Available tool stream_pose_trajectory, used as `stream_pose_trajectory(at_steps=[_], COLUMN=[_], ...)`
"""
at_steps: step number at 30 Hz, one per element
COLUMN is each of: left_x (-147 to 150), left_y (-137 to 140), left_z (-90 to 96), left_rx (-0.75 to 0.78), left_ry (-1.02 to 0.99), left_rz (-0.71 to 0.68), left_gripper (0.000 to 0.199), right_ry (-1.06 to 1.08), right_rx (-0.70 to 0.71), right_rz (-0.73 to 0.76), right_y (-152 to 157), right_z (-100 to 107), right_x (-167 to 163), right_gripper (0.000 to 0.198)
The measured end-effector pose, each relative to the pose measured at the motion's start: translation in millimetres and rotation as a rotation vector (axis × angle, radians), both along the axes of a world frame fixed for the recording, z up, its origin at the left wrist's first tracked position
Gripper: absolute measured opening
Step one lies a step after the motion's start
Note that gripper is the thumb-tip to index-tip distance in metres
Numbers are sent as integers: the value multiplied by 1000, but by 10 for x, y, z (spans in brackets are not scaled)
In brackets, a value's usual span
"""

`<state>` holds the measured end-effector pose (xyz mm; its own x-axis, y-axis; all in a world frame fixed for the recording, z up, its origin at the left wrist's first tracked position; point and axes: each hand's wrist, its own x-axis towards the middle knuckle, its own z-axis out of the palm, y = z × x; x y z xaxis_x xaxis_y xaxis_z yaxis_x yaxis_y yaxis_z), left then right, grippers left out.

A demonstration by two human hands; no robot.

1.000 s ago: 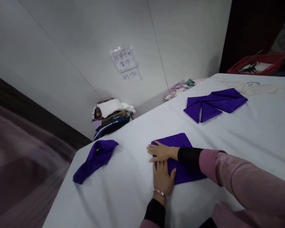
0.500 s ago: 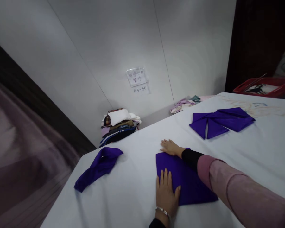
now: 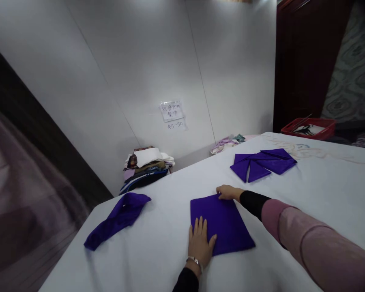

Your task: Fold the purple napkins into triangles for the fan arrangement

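Note:
A purple cloth napkin [image 3: 228,227], folded into a flat four-sided piece, lies on the white-covered table [image 3: 158,251]. My left hand [image 3: 200,245] rests on its near left part, fingers spread and flat. At the far edge my right hand [image 3: 228,192] has its fingers curled in and pinches the napkin's border, thumb on the near side. Left of them a loosely crumpled purple cloth [image 3: 120,219] lies alone. Beyond my right forearm sit purple cloths folded into pointed shapes [image 3: 263,164], apart from both hands.
Behind the table's far edge is a stack of folded fabrics [image 3: 147,166], with more crumpled cloth [image 3: 225,145] farther right. A red basket [image 3: 325,132] holding dark items stands at the far right. A handwritten paper sign [image 3: 172,111] hangs on the wall.
My right hand has gone from lying flat over the napkin's far part to pinching its far edge. The left hand stays flat on the napkin. The view has shifted right and upward.

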<state>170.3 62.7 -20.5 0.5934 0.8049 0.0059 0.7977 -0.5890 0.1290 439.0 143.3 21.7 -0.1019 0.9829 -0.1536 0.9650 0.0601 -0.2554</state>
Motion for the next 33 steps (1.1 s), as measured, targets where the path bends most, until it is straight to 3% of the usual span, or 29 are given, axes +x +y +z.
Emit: stream_pose_trajectory(at_steps=[10,17,21,26,29,33], left_x=[-22,-14,111,218,236,214], left_y=[78,183,-132,-618,-777,-962], left_z=[79,322,350,76,-46,-3], left_rx=[-37,-20,-52,-72,-105,-76], left_ry=[74,84,-42,-44,-14,-114], left_rz=[-27,-135,-240,-584,-573,-440], left_gripper=[66,66,59,72,70,51], right_ry=[120,364,552,741,866,948], right_rx=[-109,-191,-241,-282,-251,-210], right_rz=[-129,-263,-370,-497,-557,-609], right_y=[-95,-617,-1112,-1618,-1798,-1973], right_z=[93,91,47,-43,-80,-110], right_x=[48,369,517,545,519,462], right_gripper=[29,12,9,13,12,14])
